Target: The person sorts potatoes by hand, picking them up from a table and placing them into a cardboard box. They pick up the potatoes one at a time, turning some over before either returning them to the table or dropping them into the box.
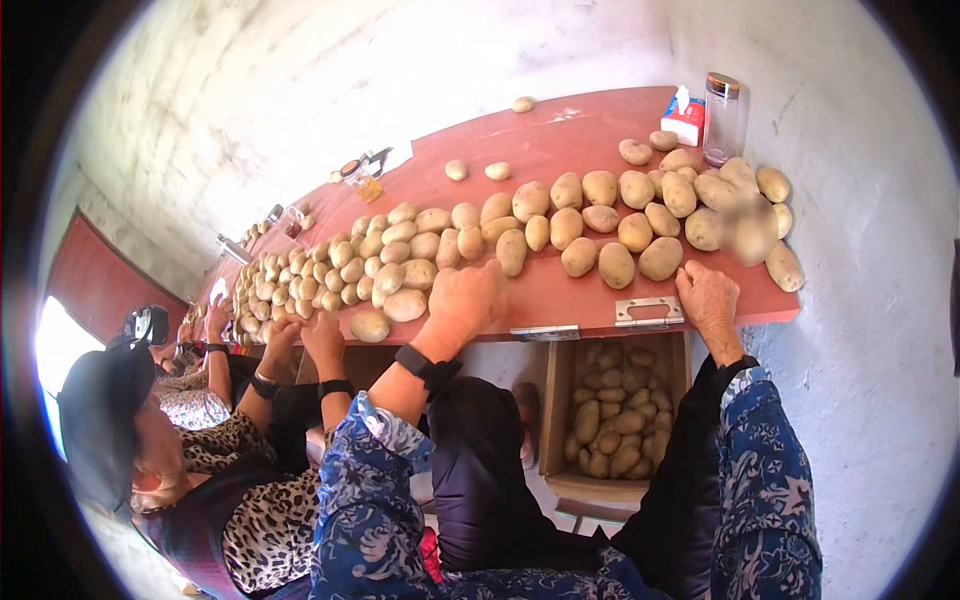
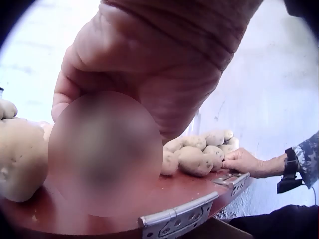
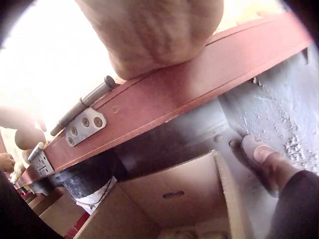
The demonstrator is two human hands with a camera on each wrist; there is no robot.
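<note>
Many potatoes [image 1: 615,265] lie in a long band on the red table [image 1: 560,130]. At the band's near edge is my left hand [image 1: 465,302], back up with fingers bent down. In the left wrist view the left hand [image 2: 144,64] arches over a blurred patch, which hides its fingertips and anything between them; a large potato [image 2: 20,159] lies to the left. My right hand [image 1: 710,298] rests on the table's front edge by a metal latch, fingers loosely bent beside the potatoes. The right wrist view shows only the heel of the right hand [image 3: 159,35] on the edge.
A cardboard box [image 1: 552,420] of potatoes stands below the table. A glass jar [image 1: 722,130] and tissue pack [image 1: 683,122] stand at the back right, near the wall. Metal latches [image 1: 648,312] line the front edge. To the left sits a person in a dark cap [image 1: 95,420].
</note>
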